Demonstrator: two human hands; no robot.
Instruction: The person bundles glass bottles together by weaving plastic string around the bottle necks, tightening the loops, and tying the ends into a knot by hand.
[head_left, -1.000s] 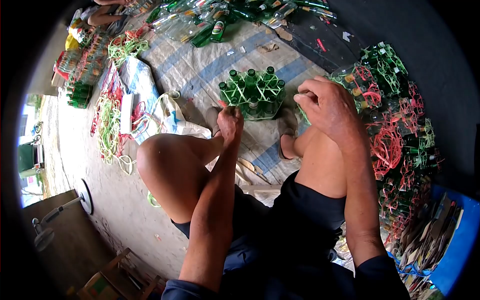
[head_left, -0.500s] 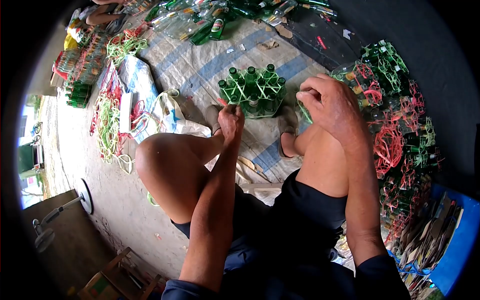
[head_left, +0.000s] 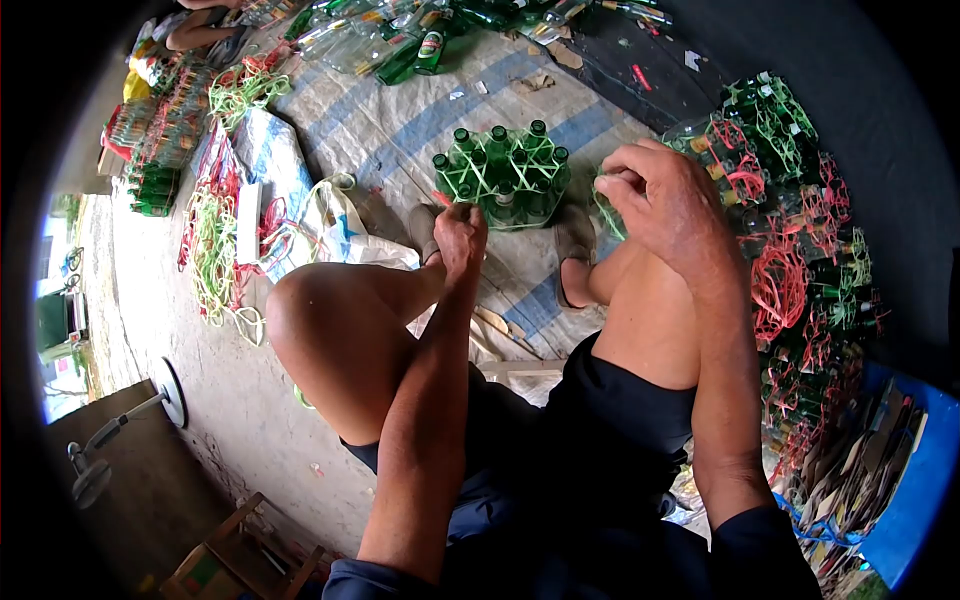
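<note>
Bottle bundle is set on one blue-striped sheet, between two shod feet and just beyond two hands. By the left hand, fingers closed, the end of one small red item is gripped near the bundle's front left edge. The right hand is held half curled to the bundle's right, thumb and fingertips brought close together; a green strand is seen running beside them, but whether it is gripped cannot be told. About ten green bottles can be counted in the bundle, all stood upright with necks up and laced with pale green twine; its longer side is laid left to right. No writing can be read on them. To the right, many bundled bottles are stacked, with one coil of red twine among them. To the left, green and red twine is heaped. Farther off, many loose bottles are piled; on one green bottle a red and white label is borne, its lettering too small to be read. At the far left, part of another person is seen.
</note>
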